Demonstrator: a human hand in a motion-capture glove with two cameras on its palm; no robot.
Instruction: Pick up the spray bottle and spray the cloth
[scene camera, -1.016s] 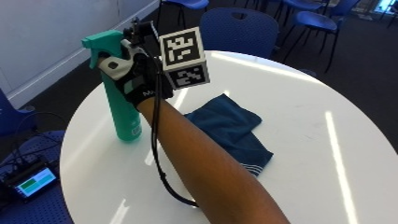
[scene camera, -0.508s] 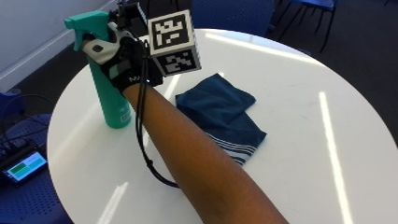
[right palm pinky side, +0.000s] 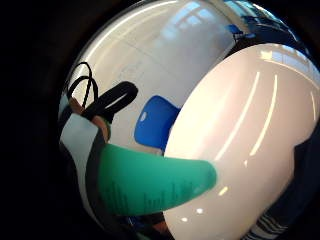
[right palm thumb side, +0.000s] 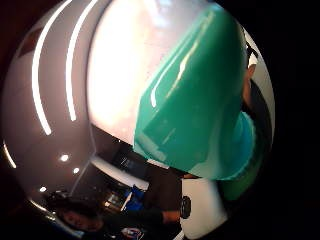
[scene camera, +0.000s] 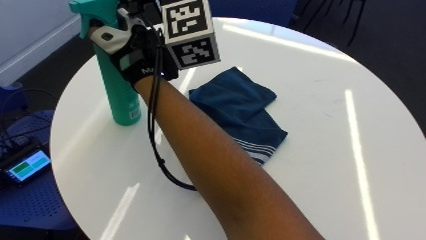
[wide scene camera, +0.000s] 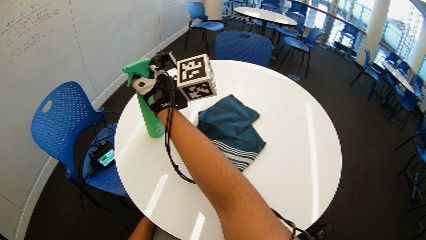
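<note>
black glove with white plastic on the hand (scene camera: 136, 55), forearm bare.

The bare right forearm reached out across the table, fully extended. The gloved right hand (scene camera: 140, 52) was raised, its fingers curled in a grip.

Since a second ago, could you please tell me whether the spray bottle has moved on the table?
No: the spray bottle still stands beside the cloth on the table; only the camera shifted.

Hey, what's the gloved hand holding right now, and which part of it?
The gloved right hand grips the green spray bottle at its upper part, just below the spray head.
</note>
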